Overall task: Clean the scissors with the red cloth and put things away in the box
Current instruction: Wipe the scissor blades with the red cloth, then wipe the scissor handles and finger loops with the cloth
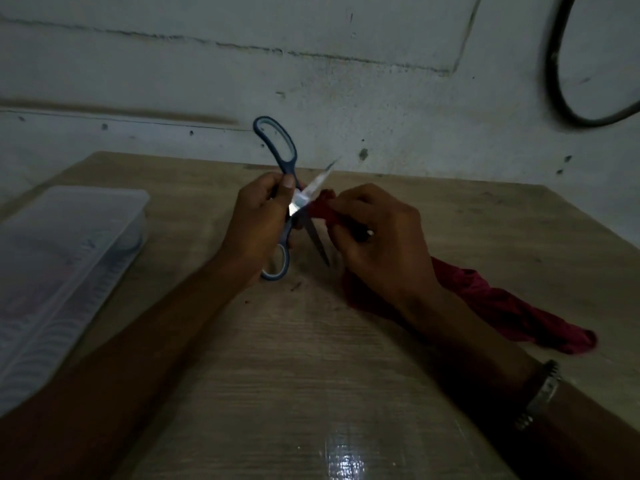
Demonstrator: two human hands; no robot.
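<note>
Scissors (290, 202): centre of frame, held above the table (311, 358), blades spread wide in an X. One blade points to the upper right, the other down toward the table; one handle loop stands high, the other low.
Left hand (258, 223): closed around the scissors at the pivot and lower handle. Judged purpose: steady the tool and keep the blades apart so each face is exposed for wiping.
Right hand (377, 244): closed, pinching a bunched end of the red cloth (485, 306) against the blades just right of the pivot. Judged purpose: a small wad reaches into the crotch of the blades.
Cloth remainder: trails under the right wrist to the lower right of the frame, lying on the table.
Box (62, 271): translucent plastic, left edge of frame, well apart from both hands. Whether its lid is on cannot be told.
Task stage: cleaning in progress; nothing yet stowed, by appearance.
Hazard: open blade tips near the fingers (346, 206) of the right hand.
</note>
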